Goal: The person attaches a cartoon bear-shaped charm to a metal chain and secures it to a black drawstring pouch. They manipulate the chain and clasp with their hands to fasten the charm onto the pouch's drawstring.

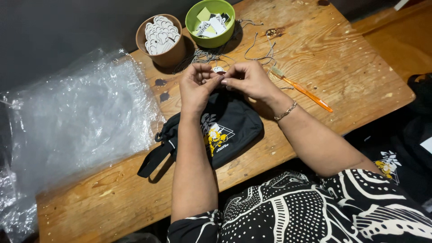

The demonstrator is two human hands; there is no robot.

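Two hands are held close together over a small black bag [225,130] on the wooden table [342,81]. A tiny white tag [218,69] is pinched between the bent fingers of the left hand [195,85] and right hand [249,81]. It looks light, thin and easy to drop, so it is best held by its edge. Open room is seen to the right, by the orange tool [308,93]; two bowls [209,22] are near the back.

A brown cup [161,42] at the table's far edge holds white cut-out paper tags [159,32]. Beside it, a green bowl [210,22] holds white, black and yellow-green cards [211,22]. Clear plastic bags [76,112] lie heaped at the left.
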